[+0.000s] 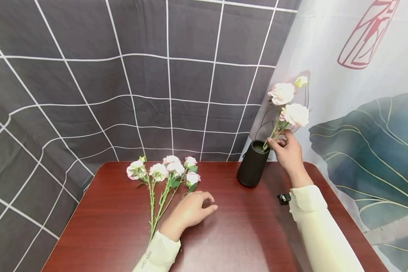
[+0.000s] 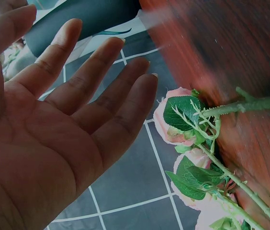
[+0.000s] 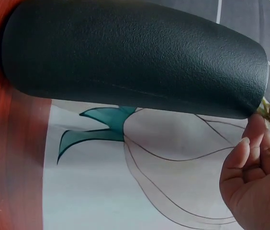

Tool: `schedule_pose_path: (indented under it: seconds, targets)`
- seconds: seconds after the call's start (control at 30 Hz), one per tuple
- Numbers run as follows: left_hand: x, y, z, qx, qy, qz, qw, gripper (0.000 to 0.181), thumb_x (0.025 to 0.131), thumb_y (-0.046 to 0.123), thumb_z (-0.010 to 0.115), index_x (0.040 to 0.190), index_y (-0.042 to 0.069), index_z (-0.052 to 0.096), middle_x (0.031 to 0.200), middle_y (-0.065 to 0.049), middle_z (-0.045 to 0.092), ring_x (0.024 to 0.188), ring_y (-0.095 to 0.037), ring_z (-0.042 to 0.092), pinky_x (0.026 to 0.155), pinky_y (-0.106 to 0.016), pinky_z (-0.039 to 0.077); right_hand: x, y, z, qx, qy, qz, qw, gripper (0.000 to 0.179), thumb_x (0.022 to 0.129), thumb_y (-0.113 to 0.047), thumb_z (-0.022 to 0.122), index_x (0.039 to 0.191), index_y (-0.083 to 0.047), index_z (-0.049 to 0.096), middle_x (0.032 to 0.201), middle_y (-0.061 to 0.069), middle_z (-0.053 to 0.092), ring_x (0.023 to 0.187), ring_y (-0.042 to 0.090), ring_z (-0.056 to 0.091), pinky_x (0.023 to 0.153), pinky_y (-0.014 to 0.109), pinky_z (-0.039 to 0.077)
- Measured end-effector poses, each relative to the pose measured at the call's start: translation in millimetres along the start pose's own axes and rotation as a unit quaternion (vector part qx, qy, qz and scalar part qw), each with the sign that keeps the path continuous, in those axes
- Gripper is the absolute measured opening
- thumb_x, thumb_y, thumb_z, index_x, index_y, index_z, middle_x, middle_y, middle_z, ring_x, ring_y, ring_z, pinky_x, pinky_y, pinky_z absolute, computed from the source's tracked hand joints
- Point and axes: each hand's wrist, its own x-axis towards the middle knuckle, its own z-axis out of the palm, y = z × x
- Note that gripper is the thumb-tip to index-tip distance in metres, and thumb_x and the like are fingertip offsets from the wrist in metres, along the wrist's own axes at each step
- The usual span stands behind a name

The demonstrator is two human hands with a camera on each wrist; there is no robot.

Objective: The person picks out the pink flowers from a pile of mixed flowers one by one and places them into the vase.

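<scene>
Where dark gridded cloth (image 1: 190,79) meets pale printed cloth (image 1: 326,83), a red-brown surface (image 1: 234,223) bears one black vase (image 1: 253,168), back right, and one group of lying flowers (image 1: 159,172), about six blooms. One right hand (image 1: 289,151) pinches stems (image 1: 274,132) with two blooms (image 1: 294,114) and one bud (image 1: 301,81) at the vase's mouth; one left hand (image 1: 190,209), fingers loose, holds nothing beside the lying flowers.

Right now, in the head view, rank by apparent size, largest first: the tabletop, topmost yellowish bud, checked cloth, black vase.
1. Checked cloth
2. Tabletop
3. Black vase
4. Topmost yellowish bud
</scene>
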Motion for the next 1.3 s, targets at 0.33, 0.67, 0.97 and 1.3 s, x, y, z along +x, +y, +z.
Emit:
schedule_pose_path:
  seconds: [0.33, 0.67, 0.97, 1.3]
  targets:
    - [0.6, 1.2, -0.6, 0.004, -0.003, -0.002, 1.0, 0.02, 0.106, 0.034, 0.078, 0.114, 0.016, 0.079, 0.122, -0.008, 0.082, 0.12, -0.031, 0.078, 0.105, -0.049, 0.06, -1.0, 2.5, 0.3, -0.056, 0.006, -0.023, 0.9982, 0.035, 0.116, -0.034, 0.065, 0.128, -0.001, 0.07, 0.12, 0.027, 0.082, 0.085, -0.018, 0.056, 0.079, 0.009, 0.045]
    - [-1.6, 0.5, 0.8, 0.011, -0.003, 0.003, 0.9999, 0.011, 0.103, 0.022, 0.082, 0.112, 0.015, 0.079, 0.119, -0.007, 0.082, 0.114, -0.029, 0.078, 0.1, -0.046, 0.061, -5.6, 3.3, 5.1, -0.067, 0.051, -0.041, 0.9957, 0.024, 0.108, -0.02, 0.078, 0.114, 0.003, 0.075, 0.108, 0.029, 0.082, 0.077, -0.016, 0.051, 0.074, 0.01, 0.041]
    - [-2.6, -0.4, -1.3, 0.001, -0.003, -0.009, 1.0, 0.015, 0.104, 0.028, 0.08, 0.112, 0.016, 0.079, 0.122, -0.007, 0.08, 0.119, -0.032, 0.077, 0.105, -0.05, 0.06, -8.0, 8.5, 11.4, -0.036, 0.056, -0.013, 0.9977, 0.029, 0.107, -0.024, 0.075, 0.12, 0.002, 0.076, 0.11, 0.026, 0.082, 0.083, -0.018, 0.053, 0.079, 0.012, 0.044]
    - [0.0, -9.8, 2.2, 0.01, 0.024, 0.018, 0.9995, 0.015, 0.106, 0.03, 0.077, 0.11, 0.015, 0.079, 0.121, -0.009, 0.079, 0.118, -0.032, 0.077, 0.103, -0.048, 0.06, -8.1, 10.8, 14.1, -0.006, 0.067, 0.008, 0.9977, 0.027, 0.105, -0.022, 0.075, 0.111, 0.004, 0.078, 0.082, -0.025, 0.063, 0.081, -0.009, 0.055, 0.077, 0.013, 0.043]
